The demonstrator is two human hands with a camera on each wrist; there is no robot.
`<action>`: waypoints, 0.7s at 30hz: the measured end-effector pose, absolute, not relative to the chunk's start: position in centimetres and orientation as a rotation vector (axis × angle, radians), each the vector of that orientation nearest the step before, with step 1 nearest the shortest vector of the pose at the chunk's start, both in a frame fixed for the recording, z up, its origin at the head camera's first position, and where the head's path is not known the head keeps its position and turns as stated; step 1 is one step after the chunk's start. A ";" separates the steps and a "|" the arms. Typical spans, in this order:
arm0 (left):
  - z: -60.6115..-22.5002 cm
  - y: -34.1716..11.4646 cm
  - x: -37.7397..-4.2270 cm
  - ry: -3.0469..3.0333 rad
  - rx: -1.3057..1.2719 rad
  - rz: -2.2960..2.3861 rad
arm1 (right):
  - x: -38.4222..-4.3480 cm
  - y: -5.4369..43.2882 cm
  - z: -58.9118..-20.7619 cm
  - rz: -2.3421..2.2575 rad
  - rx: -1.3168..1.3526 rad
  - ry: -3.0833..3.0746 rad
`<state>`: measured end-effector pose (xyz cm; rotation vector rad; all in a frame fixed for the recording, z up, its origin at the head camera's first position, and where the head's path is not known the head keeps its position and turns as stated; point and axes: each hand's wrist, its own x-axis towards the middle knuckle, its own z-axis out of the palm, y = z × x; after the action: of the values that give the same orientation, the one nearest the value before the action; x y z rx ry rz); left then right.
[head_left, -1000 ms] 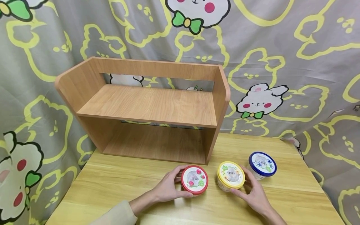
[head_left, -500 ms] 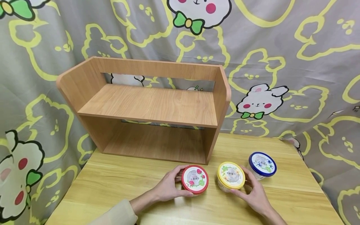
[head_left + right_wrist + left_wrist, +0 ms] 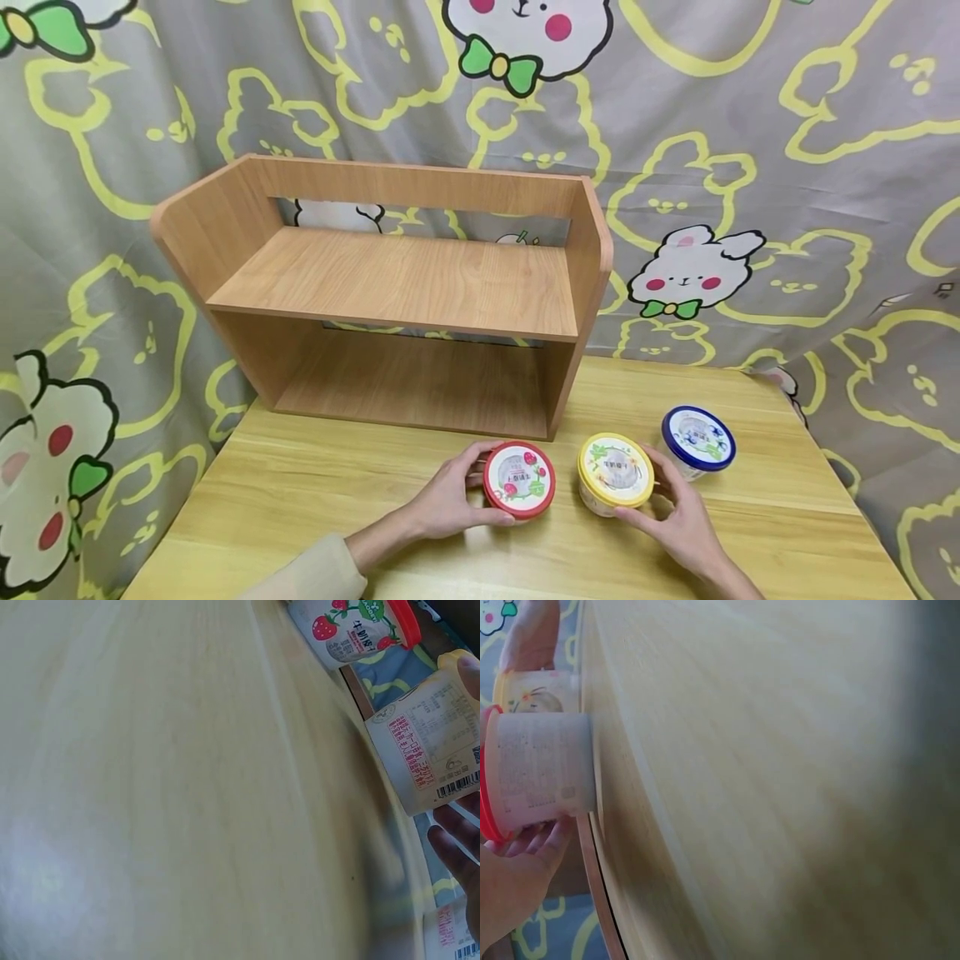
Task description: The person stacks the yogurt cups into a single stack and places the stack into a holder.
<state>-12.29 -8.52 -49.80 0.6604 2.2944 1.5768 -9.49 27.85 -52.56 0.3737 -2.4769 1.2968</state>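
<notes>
Your left hand point(image 3: 447, 501) curled round red-lidded tub point(image 3: 519, 481), right hand point(image 3: 681, 518) curled round yellow-lidded tub point(image 3: 616, 472), blue-lidded tub point(image 3: 699, 438) at yellow's two o'clock

My head view looks forward and down over the tabletop point(image 3: 300, 500), far enough back to take in the whole wooden shelf point(image 3: 397, 271), the left hand point(image 3: 450, 496) and the right hand point(image 3: 678, 512). On the left wrist I look from close by, low across the tabletop, the picture turned on its side; the red-lidded cup point(image 3: 544, 766) stands near, the yellow-lidded cup point(image 3: 544, 690) behind it. My right wrist view is also low and close, tipped the opposite way, with the yellow-lidded cup nearer and the red-lidded cup beyond. Both those cups appear in all three views.
</notes>
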 end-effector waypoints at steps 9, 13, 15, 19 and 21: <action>-49.8 -8.5 -12.3 2.290 0.672 1.586 | -9.4 27.5 -51.4 1.327 0.382 -2.472; -49.8 -8.5 -12.3 2.290 0.670 1.586 | -9.5 27.4 -50.8 1.348 0.407 -2.454; -49.8 -8.5 -12.3 2.290 0.667 1.586 | -9.5 27.4 -50.6 1.348 0.416 -2.450; -49.7 -8.5 -12.4 2.290 0.664 1.584 | -9.6 27.3 -50.2 1.350 0.436 -2.440; -49.7 -8.5 -12.4 2.286 0.664 1.585 | -9.5 27.2 -50.0 1.353 0.444 -2.435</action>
<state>-12.38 -8.53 -49.75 0.6638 2.2859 1.5847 -9.54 27.24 -50.04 0.4442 -2.4355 1.3526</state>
